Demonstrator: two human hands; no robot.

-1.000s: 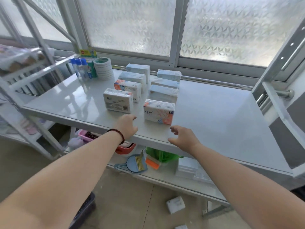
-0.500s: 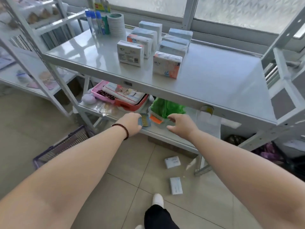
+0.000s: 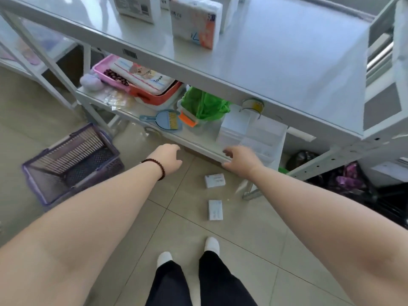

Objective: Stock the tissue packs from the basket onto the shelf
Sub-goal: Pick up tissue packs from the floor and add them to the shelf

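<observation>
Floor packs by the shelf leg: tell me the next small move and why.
Probably lower the right hand onto the nearer-to-shelf floor pack and pick it up. The purple basket looks empty, both hands are open and hold nothing, and two small packs lie on the tiles; the second pack sits closer to the feet. The left hand could take that one.
</observation>
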